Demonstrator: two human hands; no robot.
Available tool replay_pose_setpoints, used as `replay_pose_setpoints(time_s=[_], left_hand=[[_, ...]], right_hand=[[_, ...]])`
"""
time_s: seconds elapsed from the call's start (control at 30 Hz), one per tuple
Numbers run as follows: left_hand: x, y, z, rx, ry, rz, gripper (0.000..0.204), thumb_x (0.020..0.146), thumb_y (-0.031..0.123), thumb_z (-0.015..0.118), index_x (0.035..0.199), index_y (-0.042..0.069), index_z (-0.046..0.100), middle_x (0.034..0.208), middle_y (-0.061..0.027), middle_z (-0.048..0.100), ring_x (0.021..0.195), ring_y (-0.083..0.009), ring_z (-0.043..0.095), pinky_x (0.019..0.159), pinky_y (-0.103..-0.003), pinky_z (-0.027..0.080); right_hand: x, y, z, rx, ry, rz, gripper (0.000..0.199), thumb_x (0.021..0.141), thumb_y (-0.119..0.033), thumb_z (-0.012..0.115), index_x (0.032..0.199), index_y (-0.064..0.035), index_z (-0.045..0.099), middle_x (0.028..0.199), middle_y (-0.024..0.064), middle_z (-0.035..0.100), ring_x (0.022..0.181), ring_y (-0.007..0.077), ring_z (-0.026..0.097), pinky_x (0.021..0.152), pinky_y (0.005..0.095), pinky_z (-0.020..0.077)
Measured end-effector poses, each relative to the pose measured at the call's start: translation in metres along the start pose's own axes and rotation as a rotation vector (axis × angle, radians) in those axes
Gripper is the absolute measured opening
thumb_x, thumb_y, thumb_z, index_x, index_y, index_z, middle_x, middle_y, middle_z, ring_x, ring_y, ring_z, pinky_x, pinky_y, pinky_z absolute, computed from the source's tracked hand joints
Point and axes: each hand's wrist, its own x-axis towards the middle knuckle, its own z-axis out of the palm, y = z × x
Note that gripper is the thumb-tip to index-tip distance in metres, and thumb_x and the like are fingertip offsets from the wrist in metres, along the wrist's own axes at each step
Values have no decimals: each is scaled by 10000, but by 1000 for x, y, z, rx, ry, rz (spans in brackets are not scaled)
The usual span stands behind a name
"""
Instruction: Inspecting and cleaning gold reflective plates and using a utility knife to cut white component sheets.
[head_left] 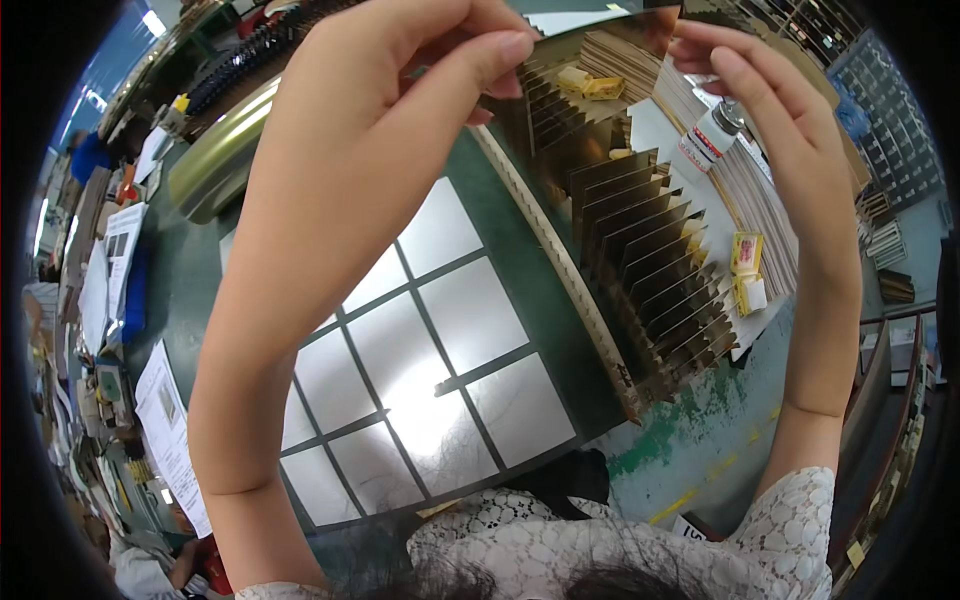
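Both hands (420,90) pinch a shiny sheet (590,45).

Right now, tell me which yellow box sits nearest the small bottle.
The upper yellow box, lying beside the right hand; the small bottle is close, the other boxes lie lower.

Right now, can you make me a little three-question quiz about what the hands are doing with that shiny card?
1. True or false: both hands hold the shiny gold card up in front of the camera.
2. Which hand also has a small bottle with a dark cap right beside it? A) left hand B) right hand
3. What lies flat on the green table under the left arm?

Key
1. True; each hand pinches a top corner.
2. B.
3. Silvery square sheets set in a grid.
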Motion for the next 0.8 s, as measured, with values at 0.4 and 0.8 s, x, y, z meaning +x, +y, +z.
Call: replay_pose_setpoints(time_s=[0.4, 0.8], left_hand=[[-124, 26, -21, -611, 161, -629, 180, 951, 186, 534, 1002, 15, 559, 848, -46, 623, 708, -126, 669, 647, -238, 575], [-235, 31, -28, -766, 255, -858, 207, 947, 189, 533, 1031, 3, 568, 918, -104, 645, 747, -167, 673, 668, -254, 579]], right_hand=[[-60, -93, 63, 502, -170, 320, 289, 953, -106, 501, 1198, 37, 558, 1020, 59, 618, 907, 102, 579, 777, 232, 473], [-124, -132, 161, 927, -80, 549, 358, 969, -87, 426, 1292, 65, 460, 1027, 142, 649, 828, 133, 626, 735, 254, 501]])
